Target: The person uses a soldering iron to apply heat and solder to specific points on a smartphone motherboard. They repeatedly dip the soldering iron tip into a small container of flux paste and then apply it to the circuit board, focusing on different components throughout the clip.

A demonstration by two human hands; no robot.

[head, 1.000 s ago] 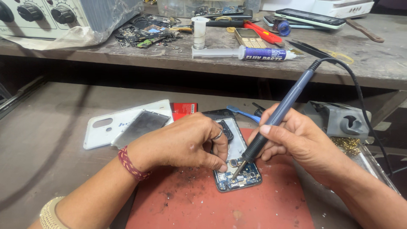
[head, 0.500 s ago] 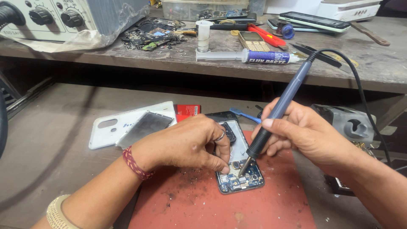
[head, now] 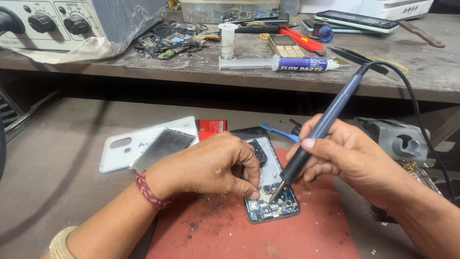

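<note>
Phone (head: 270,192) lies opened, circuit board bare (left hand (head: 206,165) pinning it), right hand (head: 350,156) gripping soldering iron (head: 318,132).

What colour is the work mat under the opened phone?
Red, smudged with dark residue: the mat under the opened phone, seen in the head view.

Soldering iron (head: 326,125): blue-grey handle, black grip, black cable. Opened phone (head: 269,192): blue circuit board, silver shield. Work mat (head: 249,230): red, with black specks. Back cover (head: 139,144): white. Wrist thread (head: 146,189): red. Syringe (head: 278,63): clear barrel, blue label. Desk (head: 57,158): grey-brown.
</note>
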